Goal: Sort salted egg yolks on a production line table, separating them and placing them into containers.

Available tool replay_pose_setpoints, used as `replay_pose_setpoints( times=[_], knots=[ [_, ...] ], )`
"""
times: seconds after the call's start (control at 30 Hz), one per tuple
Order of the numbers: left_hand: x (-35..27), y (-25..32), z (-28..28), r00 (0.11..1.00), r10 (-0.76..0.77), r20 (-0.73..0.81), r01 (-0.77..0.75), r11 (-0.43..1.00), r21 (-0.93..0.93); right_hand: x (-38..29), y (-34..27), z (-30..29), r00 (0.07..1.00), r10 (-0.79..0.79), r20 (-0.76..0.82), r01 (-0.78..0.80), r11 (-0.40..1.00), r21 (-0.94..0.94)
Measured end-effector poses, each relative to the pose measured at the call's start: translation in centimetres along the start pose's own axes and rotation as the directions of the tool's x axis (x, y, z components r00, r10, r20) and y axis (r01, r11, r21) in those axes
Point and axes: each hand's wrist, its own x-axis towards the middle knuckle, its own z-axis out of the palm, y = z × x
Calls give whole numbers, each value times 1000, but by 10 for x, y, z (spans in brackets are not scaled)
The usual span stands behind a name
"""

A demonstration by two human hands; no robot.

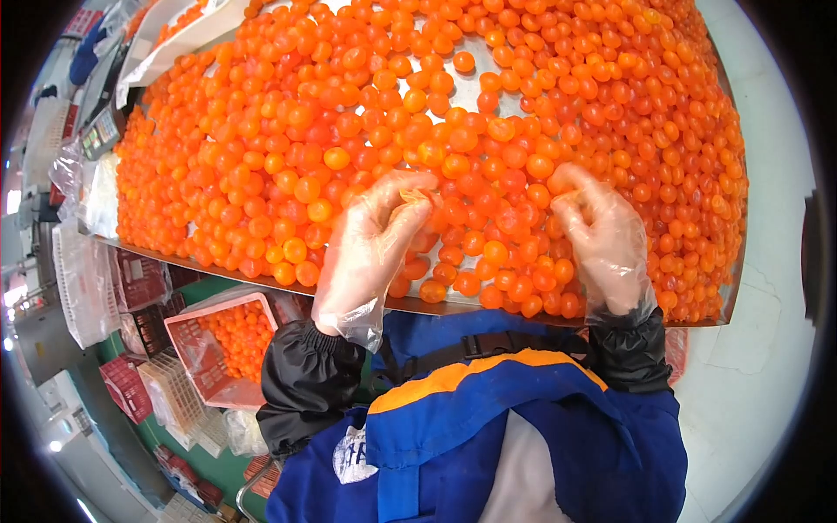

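Observation:
Round orange egg yolks, apparently salted, point(337, 158) lie spread over a metal-edged table point(418, 305). Clear plastic gloves cover both hands. My left hand point(379, 242) is over the yolks near the table's front edge, thumb and forefinger curled close around a bit of orange-stained glove film or something thin; which of these cannot be told. To its right, my right hand point(601, 235) hovers at or touches the yolks with bent fingers. Its fingertips are partly hidden, and whether it grips a yolk is unclear. Between the hands, yolks lie loosely, with bits of metal surface showing.
A white tray point(189, 39) stands at the table's upper left, near a device with a keypad point(101, 134). Below the left side, a pink plastic crate point(185, 327) holds more orange yolks. Other crates point(125, 386) stand on the green floor. A pale wall or floor surface point(765, 261) lies right.

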Motion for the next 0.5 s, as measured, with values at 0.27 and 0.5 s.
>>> replay_pose_setpoints(
  times=[0.27,0.5],
  knots=[
    [11,-6,-7,971,236,-33,-233,969,80,-10,11,45,860,-411,304,440,897,-31],
    [22,-17,-19,802,596,38,-390,475,789,14,14,60,770,-534,349,601,790,-117]
  ],
)
